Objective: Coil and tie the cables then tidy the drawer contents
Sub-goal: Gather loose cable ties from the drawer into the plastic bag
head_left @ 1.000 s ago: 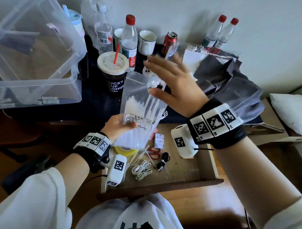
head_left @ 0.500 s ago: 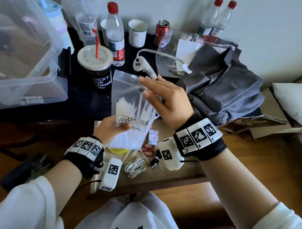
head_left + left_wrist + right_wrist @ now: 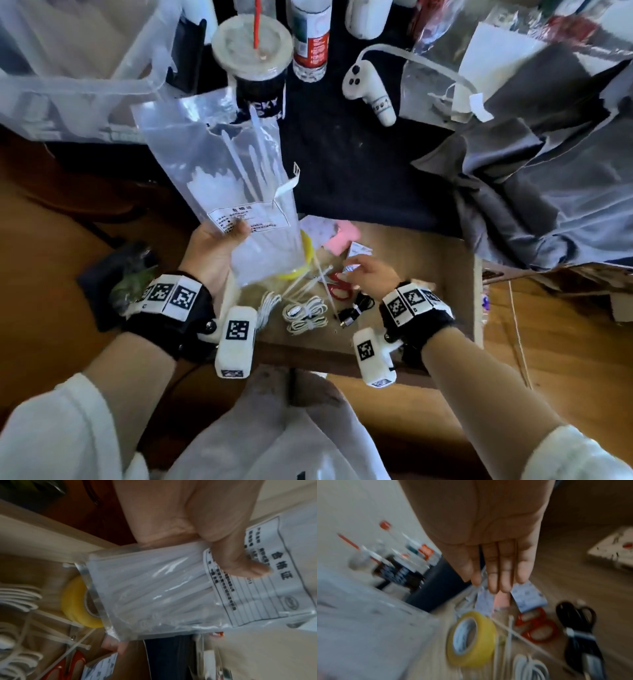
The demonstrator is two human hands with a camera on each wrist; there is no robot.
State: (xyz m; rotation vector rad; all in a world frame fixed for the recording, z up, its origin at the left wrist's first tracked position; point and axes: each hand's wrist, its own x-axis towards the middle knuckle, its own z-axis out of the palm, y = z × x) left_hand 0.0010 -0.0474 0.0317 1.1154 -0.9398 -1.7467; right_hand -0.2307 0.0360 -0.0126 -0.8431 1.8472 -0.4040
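Over the open wooden drawer [image 3: 442, 260], the left hand [image 3: 214, 253] holds up a clear plastic bag of white zip ties [image 3: 233, 192]. Its thumb presses on the bag's paper label and its fingers curl behind, so the bag stands up and nothing should spill out of the top. I think the bag is kept out of the way so the other hand can get into the drawer.

The right hand [image 3: 368, 274] reaches down into the drawer with its fingers [image 3: 498, 574] straight and close together. It holds nothing. The fingertips are just above a small blue-and-white paper packet [image 3: 528, 597], near the red-handled scissors [image 3: 337, 286].

The cables lie on the drawer floor. The white coiled cables [image 3: 305, 313] sit near the front, and the black coiled cable [image 3: 358, 306] lies just beside them, to the right. Some loose white zip ties [image 3: 308, 279] lie across the middle. A yellow roll of tape [image 3: 471, 638] stands beside them, partly behind the bag.

The right wrist picture is blurry, so I cannot tell whether the fingertips touch the packet. The bag hides the back left corner of the drawer. I cannot tell whether the cables are tied yet.
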